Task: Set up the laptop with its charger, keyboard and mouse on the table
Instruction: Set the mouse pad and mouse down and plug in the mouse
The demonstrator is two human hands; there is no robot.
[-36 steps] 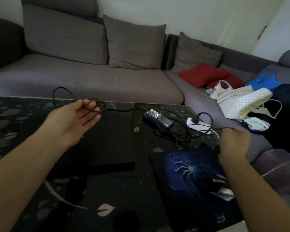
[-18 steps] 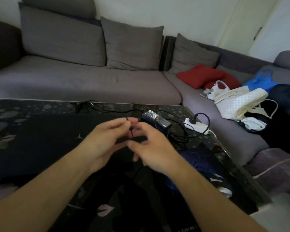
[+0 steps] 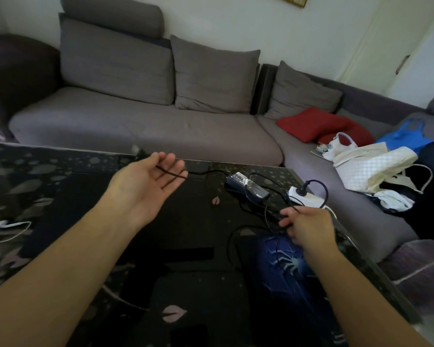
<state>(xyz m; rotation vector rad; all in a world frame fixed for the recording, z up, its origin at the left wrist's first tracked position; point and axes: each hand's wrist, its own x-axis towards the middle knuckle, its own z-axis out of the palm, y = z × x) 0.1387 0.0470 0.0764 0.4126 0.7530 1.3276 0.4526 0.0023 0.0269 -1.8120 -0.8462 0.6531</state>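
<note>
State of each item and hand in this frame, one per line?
left hand: open, palm up, charger cable draped across its fingers
right hand: closed around cable
charger brick: lying on table
power strip: black plug inserted
laptop: closed, flat

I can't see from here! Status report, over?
Left hand open, thin black charger cable across fingers. Right hand gripping cable loops. Black laptop closed.

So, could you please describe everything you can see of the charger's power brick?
The power brick is a flat, dark, plastic-looking rectangular block with a pale label on top. It lies flat on the dark patterned table near its far edge, beside the white power strip. Thin black cables leave it, one toward the open left hand, others toward the right hand.
</note>
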